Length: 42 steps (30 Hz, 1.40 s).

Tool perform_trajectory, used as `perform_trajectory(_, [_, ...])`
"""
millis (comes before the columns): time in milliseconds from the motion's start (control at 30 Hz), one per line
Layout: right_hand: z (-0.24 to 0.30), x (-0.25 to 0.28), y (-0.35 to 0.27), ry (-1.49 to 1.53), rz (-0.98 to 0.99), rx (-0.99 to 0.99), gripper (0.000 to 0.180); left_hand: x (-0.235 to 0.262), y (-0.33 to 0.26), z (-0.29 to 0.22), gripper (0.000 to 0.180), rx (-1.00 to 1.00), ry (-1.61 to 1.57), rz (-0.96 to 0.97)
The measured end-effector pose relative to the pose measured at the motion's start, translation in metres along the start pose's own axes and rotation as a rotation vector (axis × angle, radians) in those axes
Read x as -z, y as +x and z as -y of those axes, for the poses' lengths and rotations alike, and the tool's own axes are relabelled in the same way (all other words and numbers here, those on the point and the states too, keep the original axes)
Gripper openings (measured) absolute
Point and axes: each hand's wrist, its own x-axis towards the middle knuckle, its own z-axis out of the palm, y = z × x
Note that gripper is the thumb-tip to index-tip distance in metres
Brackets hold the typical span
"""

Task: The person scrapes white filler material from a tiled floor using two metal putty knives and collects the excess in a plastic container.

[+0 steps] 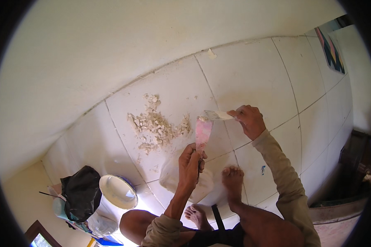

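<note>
A person's left hand is wrapped around the handle of a flat, pinkish scraper with a wide blade, just right of a loose heap of cream-coloured, flaky rubble on white floor tiles. Farther right of the heap, the right hand pinches a thin, pale, flat blade that meets the scraper's tip. Much scraping looks done, judging by the heap; crumbs remain on the tip, and the rubble lies ungathered.
</note>
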Motion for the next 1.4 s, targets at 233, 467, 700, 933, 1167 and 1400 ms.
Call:
perform_trajectory(233, [0.03, 0.031, -0.013, -0.105, 0.045, -0.203, 0.038, 0.014, 0.003, 0.01, 0.02, -0.031, -0.002, 0.023])
perform_trajectory(467, [0.088, 0.004, -0.039, 0.053, 0.022, 0.03, 0.049, 0.005, -0.005, 0.007, 0.025, 0.068, -0.104, 0.05])
perform_trajectory(700, [0.062, -0.014, -0.014, 0.152, 0.033, -0.119, 0.042, 0.005, -0.037, 0.0, 0.022, 0.11, -0.11, 0.016])
perform_trajectory(933, [0.021, -0.046, -0.06, 0.077, -0.219, -0.317, 0.03, 0.019, -0.074, -0.05, 0.021, -0.281, -0.145, -0.15])
perform_trajectory(1167, [-0.003, -0.02, -0.125, 0.728, 0.015, -1.01, 0.024, 0.036, -0.119, -0.121, 0.023, -0.567, 0.092, -0.064])
perform_trajectory(1400, [0.077, -0.012, -0.132, 1.038, 0.07, -0.402, 0.055, 0.052, -0.105, -0.09, 0.016, -0.372, 0.333, 0.106])
